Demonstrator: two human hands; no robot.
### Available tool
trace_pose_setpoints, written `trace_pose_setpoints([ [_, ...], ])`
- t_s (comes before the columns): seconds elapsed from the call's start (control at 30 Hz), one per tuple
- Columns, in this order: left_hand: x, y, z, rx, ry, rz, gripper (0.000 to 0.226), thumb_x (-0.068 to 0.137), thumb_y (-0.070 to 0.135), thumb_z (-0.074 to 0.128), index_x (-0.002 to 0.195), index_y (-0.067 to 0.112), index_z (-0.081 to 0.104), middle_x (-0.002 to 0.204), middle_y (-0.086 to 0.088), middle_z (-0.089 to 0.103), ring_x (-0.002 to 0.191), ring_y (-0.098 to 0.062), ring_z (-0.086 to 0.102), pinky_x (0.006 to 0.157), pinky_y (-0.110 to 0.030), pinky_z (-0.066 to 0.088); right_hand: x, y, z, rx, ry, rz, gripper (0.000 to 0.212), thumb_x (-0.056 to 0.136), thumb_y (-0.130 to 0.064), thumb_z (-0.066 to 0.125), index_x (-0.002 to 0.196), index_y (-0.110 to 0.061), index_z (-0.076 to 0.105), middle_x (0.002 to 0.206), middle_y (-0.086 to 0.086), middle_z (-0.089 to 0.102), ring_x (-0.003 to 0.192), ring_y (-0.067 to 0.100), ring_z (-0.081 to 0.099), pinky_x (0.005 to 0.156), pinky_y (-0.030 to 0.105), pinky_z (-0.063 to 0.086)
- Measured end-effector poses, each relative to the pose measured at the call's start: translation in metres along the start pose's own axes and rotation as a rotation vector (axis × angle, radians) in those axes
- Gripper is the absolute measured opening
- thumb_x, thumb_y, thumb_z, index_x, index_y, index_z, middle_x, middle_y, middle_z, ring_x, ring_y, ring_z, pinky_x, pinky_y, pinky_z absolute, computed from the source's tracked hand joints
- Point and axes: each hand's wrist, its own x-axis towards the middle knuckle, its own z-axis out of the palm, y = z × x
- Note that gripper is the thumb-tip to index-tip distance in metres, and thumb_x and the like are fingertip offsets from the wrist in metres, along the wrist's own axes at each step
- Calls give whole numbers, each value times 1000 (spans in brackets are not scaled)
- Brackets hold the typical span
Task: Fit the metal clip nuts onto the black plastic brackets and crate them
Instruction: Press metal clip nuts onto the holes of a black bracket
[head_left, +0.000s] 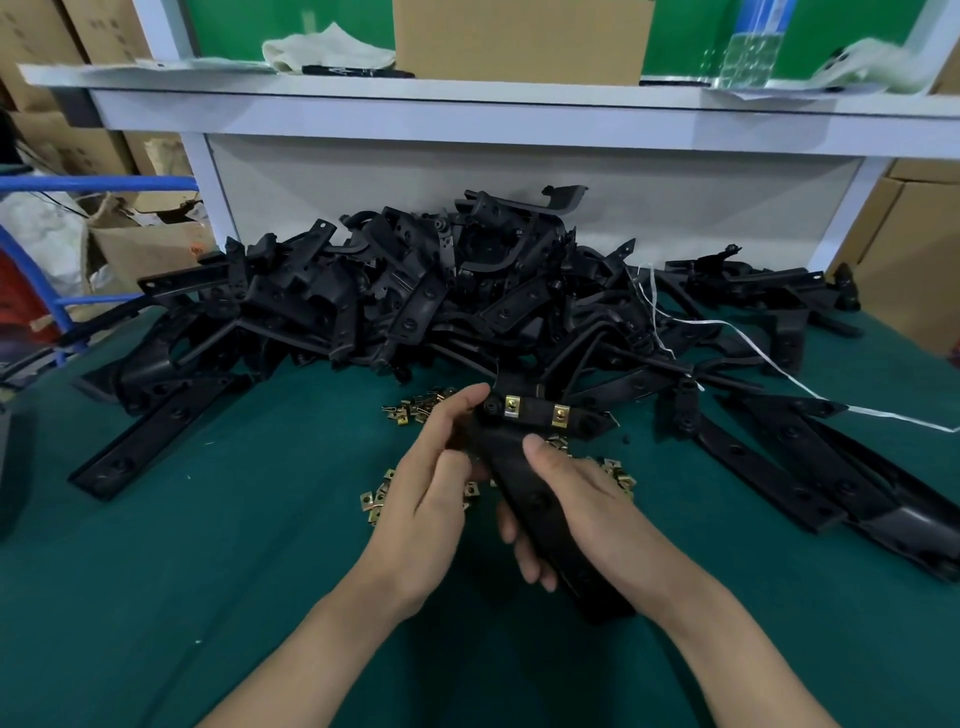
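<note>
I hold one black plastic bracket (540, 499) above the green table, its long arm pointing toward me. My right hand (571, 499) grips that arm, thumb on top and fingers curled underneath. My left hand (441, 467) holds the bracket's far left end, fingertips by the crossbar. Two brass-coloured clip nuts (511, 406) sit on the crossbar, the second clip nut (560, 415) to the right. Loose clip nuts (421, 408) lie scattered on the table under and beyond my hands, with more loose clip nuts (376, 501) to the left.
A big heap of black brackets (415, 291) fills the back of the green table (208, 571). More brackets (810, 467) lie flat at the right. A white strap (769, 358) trails across them. A white shelf (467, 109) with a cardboard box overhangs the heap.
</note>
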Motion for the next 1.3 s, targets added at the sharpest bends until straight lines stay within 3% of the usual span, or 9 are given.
trace_pose_setpoints([
  [0.13, 3, -6, -6, 188, -49, 36, 58, 96, 14, 38, 145, 46, 37, 115, 19, 66, 104, -7, 64, 88, -13, 47, 2, 2, -4, -32, 4, 38, 71, 101, -63, 29, 68, -15, 69, 57, 7, 64, 51, 18, 59, 51, 25, 49],
  [0.23, 7, -11, -12, 361, -9, 51, 59, 101, 11, 42, 147, 48, 33, 123, 27, 59, 116, -3, 59, 96, -28, 49, 3, 4, -8, 42, -20, 46, 60, 104, -57, 28, 88, -25, 77, 68, 8, 68, 54, 21, 62, 50, 28, 50],
  [0.53, 5, -12, -11, 700, -10, 153, 70, 78, -6, 63, 124, 43, 44, 113, 26, 52, 94, -4, 60, 76, -40, 56, 4, 11, -9, 29, -135, 97, 64, 99, -69, 31, 106, -21, 73, 84, 15, 74, 65, 26, 67, 57, 30, 55],
  [0.63, 6, -12, -12, 698, 43, 160, 67, 78, -9, 64, 121, 41, 46, 114, 22, 58, 98, -10, 63, 80, -42, 56, 5, 17, -15, -270, 256, -20, 81, 89, -84, 28, 94, -18, 74, 74, 7, 74, 65, 21, 70, 56, 24, 53],
  [0.77, 7, -13, -14, 722, 69, 181, 71, 77, -12, 63, 120, 42, 47, 114, 27, 52, 93, -7, 60, 78, -40, 56, 6, 25, -31, -529, 723, -367, 38, 100, -61, 35, 85, -39, 63, 70, -11, 63, 55, 8, 56, 53, 15, 38],
  [0.83, 7, -15, -13, 745, 45, 192, 73, 76, -14, 64, 121, 41, 47, 113, 25, 53, 93, -9, 60, 78, -40, 56, 8, 28, -36, -538, 648, -367, 18, 96, -50, 44, 109, -48, 56, 100, -20, 60, 79, 5, 61, 61, 19, 44],
  [0.93, 7, -16, -13, 752, 33, 216, 72, 75, -14, 64, 120, 40, 49, 112, 22, 56, 96, -11, 61, 77, -42, 56, 10, 31, -34, -676, 418, -314, 41, 92, -43, 53, 132, -51, 43, 125, -28, 47, 106, 2, 57, 80, 22, 49],
  [1.07, 8, -16, -14, 735, 37, 225, 70, 76, -13, 67, 122, 38, 52, 113, 21, 57, 97, -12, 62, 78, -43, 56, 11, 34, -29, -687, 337, -311, 43, 89, -48, 60, 129, -49, 47, 128, -31, 54, 115, -6, 54, 94, 25, 46],
  [1.3, 9, -15, -14, 718, 7, 210, 68, 78, -13, 65, 122, 38, 55, 112, 22, 55, 95, -9, 61, 78, -41, 56, 11, 34, -31, -748, 410, -368, 31, 91, -49, 62, 121, -43, 58, 118, -32, 58, 105, -10, 57, 82, 8, 42],
])
